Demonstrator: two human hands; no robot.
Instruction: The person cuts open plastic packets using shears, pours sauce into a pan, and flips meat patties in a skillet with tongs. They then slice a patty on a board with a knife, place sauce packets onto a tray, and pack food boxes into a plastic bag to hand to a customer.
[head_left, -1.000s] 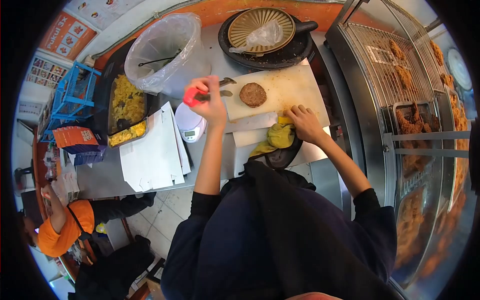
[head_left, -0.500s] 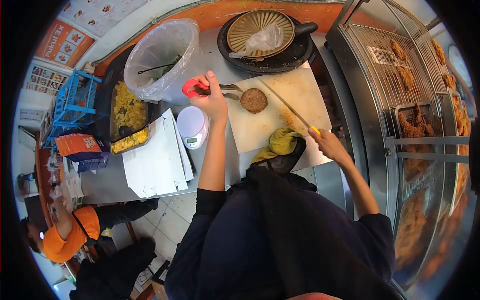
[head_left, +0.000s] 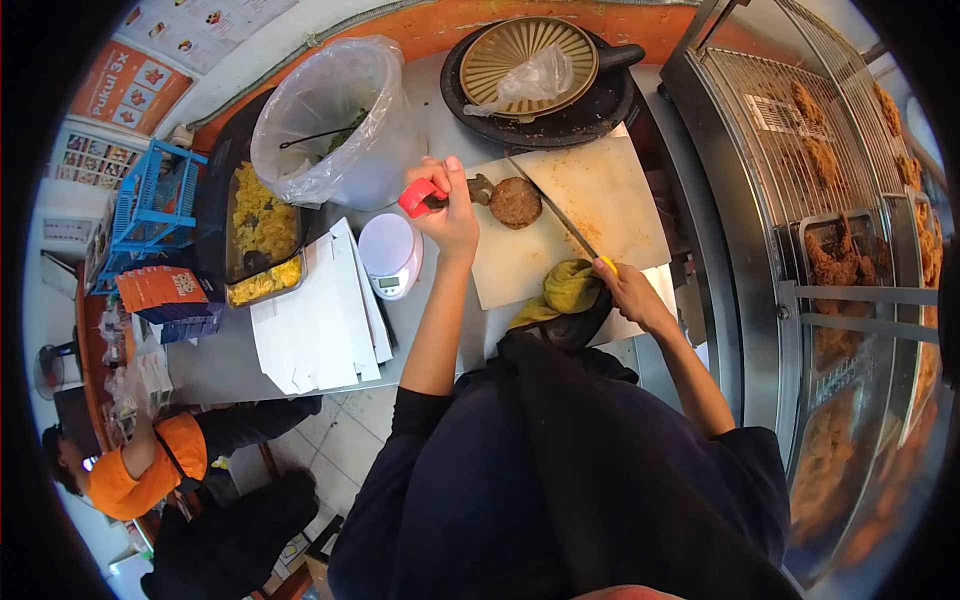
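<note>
My left hand [head_left: 446, 215] is closed around red-handled tongs [head_left: 481, 190], whose metal tips touch the left edge of a round brown patty [head_left: 516, 205]. The patty lies on a white cutting board [head_left: 625, 185] scattered with crumbs. In my right hand [head_left: 634, 295] is a long knife [head_left: 556, 209], gripped by its yellow handle. Its blade slants up and left across the board, with the forward part close along the patty's right side; whether it touches cannot be told. A yellow-green cloth [head_left: 568, 285] sits at the board's near edge, beside my right hand.
Left of the board are a digital scale [head_left: 390, 250], white cardboard [head_left: 310, 320], a plastic-lined bucket [head_left: 385, 170] and a tray of yellow food [head_left: 262, 225]. A black pan [head_left: 590, 125] stands behind. A heated glass cabinet [head_left: 745, 250] borders the right; a co-worker [head_left: 165, 460] is at lower left.
My right hand has drawn left and the knife blade now lies nearer the patty. The tongs' tips have come together at the patty's left edge, with my left hand shifted slightly right.
</note>
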